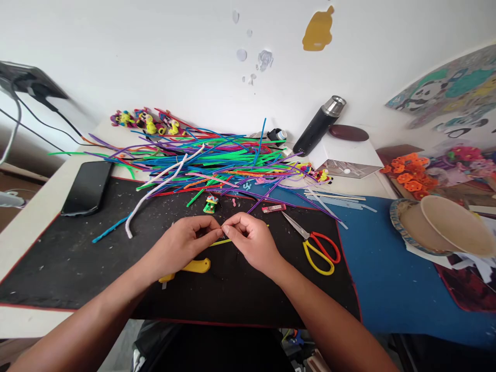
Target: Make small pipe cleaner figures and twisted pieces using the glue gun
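My left hand point(189, 240) and my right hand point(253, 240) meet over the black mat point(240, 294), fingertips pinched together and almost touching. Whatever lies between the fingertips is too small to make out. Just below them shows a thin yellow-green pipe cleaner point(220, 242); I cannot tell whether it is held or lies on the mat. A yellow cutter point(197, 266) is partly hidden under my left hand. Right of my right hand lie scissors point(310, 238) with one red and one yellow handle. A small green figure point(211, 204) stands beyond the fingers.
Loose pipe cleaners point(217, 157) in many colours spread across the back. A phone point(87, 188) lies left. A black flask point(320, 125) stands near the wall, with small colourful figures point(147, 121) at back left. Bowls point(457, 225) and orange flowers point(408, 173) are at right.
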The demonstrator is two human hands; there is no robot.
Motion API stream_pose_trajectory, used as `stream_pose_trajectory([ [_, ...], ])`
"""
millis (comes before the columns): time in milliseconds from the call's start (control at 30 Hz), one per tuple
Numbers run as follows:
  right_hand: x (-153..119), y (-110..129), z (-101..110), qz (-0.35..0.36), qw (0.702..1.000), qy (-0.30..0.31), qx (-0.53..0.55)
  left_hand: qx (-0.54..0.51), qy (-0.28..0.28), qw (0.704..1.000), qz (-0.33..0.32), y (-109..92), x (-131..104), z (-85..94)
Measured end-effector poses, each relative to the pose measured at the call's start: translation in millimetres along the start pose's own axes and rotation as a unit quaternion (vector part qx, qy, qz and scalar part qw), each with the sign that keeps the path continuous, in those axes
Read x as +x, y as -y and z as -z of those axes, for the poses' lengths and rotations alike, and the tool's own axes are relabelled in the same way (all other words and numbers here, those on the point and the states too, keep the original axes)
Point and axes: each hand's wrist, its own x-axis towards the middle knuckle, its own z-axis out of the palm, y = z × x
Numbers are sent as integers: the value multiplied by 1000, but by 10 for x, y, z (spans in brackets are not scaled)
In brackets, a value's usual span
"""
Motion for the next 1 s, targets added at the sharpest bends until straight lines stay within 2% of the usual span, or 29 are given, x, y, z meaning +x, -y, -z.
stream_pose_trajectory([
  [267,-2,-54,-22,-34,990,7,139,-51,-61,997,-8,-106,-11,-17],
  [567,-1,-53,-30,-20,992,-9,125,-46,-59,997,0,-151,-4,-53],
  [800,-7,-96,-5,-26,990,-7,135,-60,-30,998,-6,-65,-23,-32],
  [1000,-4,-124,2,-37,989,1,141,-8,-72,996,-51,43,-63,-32],
])
